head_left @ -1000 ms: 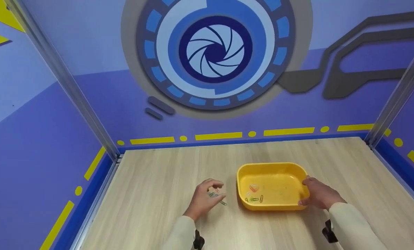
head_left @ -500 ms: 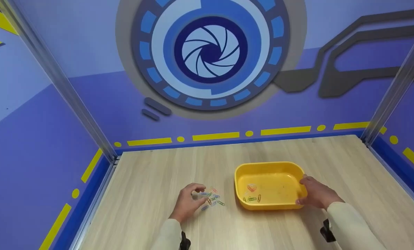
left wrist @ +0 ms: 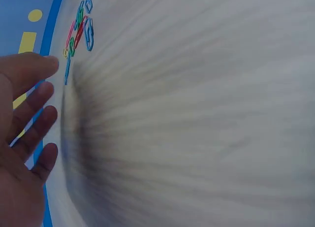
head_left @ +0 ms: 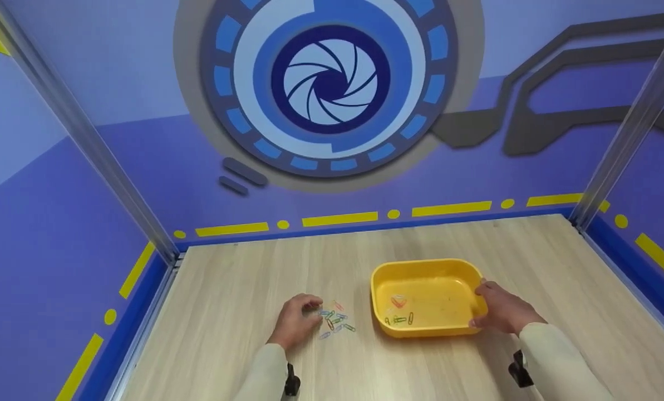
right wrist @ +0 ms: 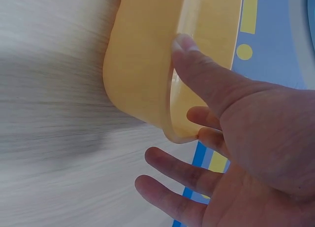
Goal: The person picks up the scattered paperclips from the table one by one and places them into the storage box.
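Note:
A small loose pile of coloured paper clips (head_left: 330, 324) lies on the wooden table. Right at its left edge is my left hand (head_left: 295, 322), fingers bent loosely with a gap to the thumb. From the left wrist view, a blue paper clip (left wrist: 67, 72) lies close beside a fingertip, and nothing shows between the fingers. My right hand (head_left: 504, 309) grips the right end of a yellow plastic box (head_left: 426, 332). Its thumb (right wrist: 202, 64) presses the box's rim, while two lower fingers spread outside. Several paper clips (head_left: 399, 320) sit in the box's left part.
The light wooden tabletop (head_left: 254, 273) carries the box and the clips. Behind it stands a blue-purple printed wall panel (head_left: 332, 195). Metal posts (head_left: 81, 128) rise at both back corners, with side panels beyond them.
My left hand has drawn back leftward from over the clip pile, uncovering more clips, and its fingers have bent in. My right hand stays on the box. The head view has shifted slightly.

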### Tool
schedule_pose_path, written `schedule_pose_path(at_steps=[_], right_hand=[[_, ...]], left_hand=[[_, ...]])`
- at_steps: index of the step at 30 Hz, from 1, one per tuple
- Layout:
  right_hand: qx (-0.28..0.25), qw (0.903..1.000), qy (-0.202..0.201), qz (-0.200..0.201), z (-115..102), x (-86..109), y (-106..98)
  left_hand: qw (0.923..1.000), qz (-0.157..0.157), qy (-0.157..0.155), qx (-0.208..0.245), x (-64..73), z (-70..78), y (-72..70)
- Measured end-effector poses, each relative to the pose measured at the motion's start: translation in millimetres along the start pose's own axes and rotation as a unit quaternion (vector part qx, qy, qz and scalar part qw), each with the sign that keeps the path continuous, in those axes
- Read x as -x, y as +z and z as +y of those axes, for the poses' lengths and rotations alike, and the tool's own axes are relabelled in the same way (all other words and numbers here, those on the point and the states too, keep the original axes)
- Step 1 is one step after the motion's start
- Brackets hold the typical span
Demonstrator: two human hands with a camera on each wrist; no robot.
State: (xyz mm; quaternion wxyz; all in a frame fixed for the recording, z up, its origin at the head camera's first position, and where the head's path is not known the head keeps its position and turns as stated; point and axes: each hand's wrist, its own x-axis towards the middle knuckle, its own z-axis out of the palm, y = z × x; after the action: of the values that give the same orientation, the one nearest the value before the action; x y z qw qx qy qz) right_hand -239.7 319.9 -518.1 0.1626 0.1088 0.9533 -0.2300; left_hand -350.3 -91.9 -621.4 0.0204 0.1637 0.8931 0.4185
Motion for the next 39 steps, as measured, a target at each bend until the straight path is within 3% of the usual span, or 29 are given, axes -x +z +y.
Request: schedule_pose_path(at_steps=[16,26,32,39], right_hand=[[0.018,0.9997,-0.015,0.008,0,-2.7,1],[0.001,1.0000,-0.003,0.004,2,-3.4,3],[-0.001,1.0000,0.002,-0.001,1,-3.1,1],[-0.014,0.9998,0.017,-0.002,1,-2.0,2]], left_hand=[[0.9969,0.012,0.027,-0.073,-0.8,6.8,3.4],[0.9907,0.000,-0.004,-0.136,-4.3,11.9,9.3],[0.9905,-0.013,-0.009,-0.137,-4.7,13.6,9.1],[0.9950,-0.038,-0.010,-0.092,-3.3,15.7,7.1]])
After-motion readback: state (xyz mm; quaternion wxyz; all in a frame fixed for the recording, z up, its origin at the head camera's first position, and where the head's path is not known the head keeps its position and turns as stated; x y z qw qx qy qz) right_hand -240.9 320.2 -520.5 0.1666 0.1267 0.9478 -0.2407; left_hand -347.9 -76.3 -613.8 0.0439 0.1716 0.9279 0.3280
